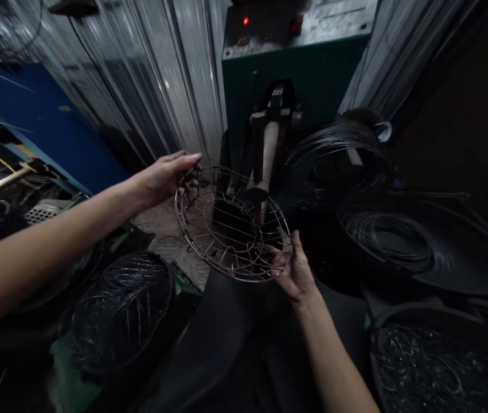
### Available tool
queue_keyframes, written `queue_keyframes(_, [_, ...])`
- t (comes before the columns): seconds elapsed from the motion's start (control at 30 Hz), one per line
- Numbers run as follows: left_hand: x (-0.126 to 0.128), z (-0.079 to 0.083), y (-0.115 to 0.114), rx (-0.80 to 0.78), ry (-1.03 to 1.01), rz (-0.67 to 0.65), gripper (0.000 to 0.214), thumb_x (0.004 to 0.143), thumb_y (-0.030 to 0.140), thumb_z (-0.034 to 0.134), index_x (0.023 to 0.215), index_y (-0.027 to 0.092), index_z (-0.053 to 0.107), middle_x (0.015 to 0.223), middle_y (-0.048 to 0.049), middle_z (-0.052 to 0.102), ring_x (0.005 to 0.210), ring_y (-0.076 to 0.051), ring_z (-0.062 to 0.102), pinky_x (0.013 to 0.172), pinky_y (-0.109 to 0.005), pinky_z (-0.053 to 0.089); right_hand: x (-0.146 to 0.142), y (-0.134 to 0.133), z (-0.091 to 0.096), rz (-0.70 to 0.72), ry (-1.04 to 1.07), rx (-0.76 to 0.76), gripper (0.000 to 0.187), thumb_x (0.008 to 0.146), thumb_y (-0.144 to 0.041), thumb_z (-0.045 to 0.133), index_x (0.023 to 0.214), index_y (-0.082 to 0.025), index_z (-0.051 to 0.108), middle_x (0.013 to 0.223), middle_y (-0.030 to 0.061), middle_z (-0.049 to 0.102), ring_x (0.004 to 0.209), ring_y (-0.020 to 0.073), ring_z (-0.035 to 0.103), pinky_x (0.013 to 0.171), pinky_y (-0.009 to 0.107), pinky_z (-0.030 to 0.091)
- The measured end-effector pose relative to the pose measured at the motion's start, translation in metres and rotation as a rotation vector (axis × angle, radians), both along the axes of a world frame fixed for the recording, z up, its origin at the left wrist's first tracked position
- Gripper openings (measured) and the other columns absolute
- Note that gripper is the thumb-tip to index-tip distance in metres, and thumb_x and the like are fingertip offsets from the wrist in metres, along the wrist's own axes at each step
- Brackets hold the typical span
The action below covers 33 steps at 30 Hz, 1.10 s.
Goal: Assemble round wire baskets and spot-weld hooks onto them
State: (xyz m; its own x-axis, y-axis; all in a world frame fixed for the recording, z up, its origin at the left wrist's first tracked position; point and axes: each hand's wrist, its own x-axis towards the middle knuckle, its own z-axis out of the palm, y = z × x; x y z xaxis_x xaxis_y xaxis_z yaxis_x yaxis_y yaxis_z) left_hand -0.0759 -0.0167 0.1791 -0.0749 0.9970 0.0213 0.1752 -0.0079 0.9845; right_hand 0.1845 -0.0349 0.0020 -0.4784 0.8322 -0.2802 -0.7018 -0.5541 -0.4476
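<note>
A round wire basket [226, 261] made of thin metal rods hangs in front of me, tilted. My left hand [172, 176] grips its far left rim, thumb on top and fingers curled below. On the near right side, my right hand [293, 268] is closed round the rim, some fingers showing through the wires. The cylindrical electrode arms [265, 152] of a spot welder [295, 69] reach toward me, and their tips meet the right part of the basket. Whether the tips press on a wire I cannot tell.
A red lamp [246, 21] glows on the welder's panel. To the left, a black tub [168, 281] holds straight wire pieces. On the right are wire rings [390, 238] on a dark tray and a tub [375, 367] of small bent pieces. Corrugated metal [157, 74] stands behind.
</note>
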Motion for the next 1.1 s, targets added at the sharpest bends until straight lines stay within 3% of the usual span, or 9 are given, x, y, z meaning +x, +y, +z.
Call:
queue_keyframes(0.1, [-0.014,-0.029,-0.011,-0.054,-0.11,0.135,0.033,0.066,0.04,0.072,0.08,0.014,0.056,0.066,-0.0002,0.057,0.056,-0.01,0.057,0.042,-0.017,0.037,-0.002,0.008,-0.003,-0.038,-0.093,0.054,0.042,0.077,-0.052,0.063,0.11,-0.027,0.056,0.079,0.0014,0.069,0.051,0.0115,0.06,0.041,0.02,0.045])
queue_keyframes(0.23, [-0.025,-0.061,-0.024,-0.001,-0.209,0.242,0.032,0.066,0.042,0.068,0.08,0.016,0.057,0.067,0.001,0.058,0.058,-0.009,0.058,0.048,-0.018,0.044,-0.007,0.018,-0.009,-0.106,-0.327,0.222,0.042,0.068,-0.039,0.076,0.103,-0.023,0.059,0.078,-0.001,0.067,0.067,0.0135,0.063,0.062,0.025,0.051])
queue_keyframes(0.33, [-0.028,-0.075,-0.031,0.026,-0.242,0.245,0.031,0.066,0.041,0.066,0.083,0.016,0.057,0.068,0.0007,0.059,0.059,-0.01,0.059,0.05,-0.019,0.045,-0.008,0.025,-0.009,-0.086,-0.545,0.335,0.038,0.066,-0.044,0.076,0.091,-0.02,0.06,0.073,-0.0015,0.063,0.061,0.0134,0.06,0.059,0.026,0.048])
queue_keyframes(0.53, [-0.03,-0.089,-0.039,0.064,-0.312,0.248,0.028,0.068,0.04,0.066,0.082,0.017,0.056,0.069,0.001,0.06,0.06,-0.01,0.059,0.05,-0.018,0.045,-0.006,0.029,-0.002,-0.109,-0.844,0.544,0.034,0.068,-0.049,0.071,0.079,-0.02,0.057,0.065,-0.0031,0.056,0.057,0.0112,0.052,0.054,0.024,0.041])
queue_keyframes(0.73, [-0.031,-0.104,-0.048,0.105,-0.333,0.254,0.022,0.072,0.037,0.064,0.083,0.019,0.057,0.07,0.0012,0.061,0.062,-0.01,0.06,0.052,-0.018,0.046,-0.004,0.032,-0.001,-0.089,-0.983,0.592,0.036,0.068,-0.052,0.068,0.071,-0.021,0.05,0.052,-0.0073,0.041,0.044,0.0065,0.032,0.043,0.022,0.026])
queue_keyframes(0.93, [-0.031,-0.112,-0.052,0.134,-0.336,0.264,0.02,0.073,0.036,0.062,0.084,0.02,0.056,0.072,0.0015,0.061,0.064,-0.01,0.06,0.053,-0.018,0.046,-0.005,0.036,0.002,-0.124,-1.027,0.662,0.036,0.065,-0.05,0.069,0.068,-0.02,0.05,0.058,-0.004,0.05,0.052,0.0094,0.042,0.049,0.024,0.033])
queue_keyframes(1.1, [-0.027,-0.107,-0.063,0.171,-0.299,0.255,0.021,0.072,0.035,0.064,0.084,0.019,0.057,0.072,0.0012,0.061,0.063,-0.01,0.059,0.051,-0.017,0.045,-0.006,0.033,-0.001,-0.139,-1.022,0.649,0.036,0.065,-0.05,0.07,0.067,-0.02,0.05,0.057,-0.0053,0.047,0.05,0.0084,0.039,0.047,0.023,0.031])
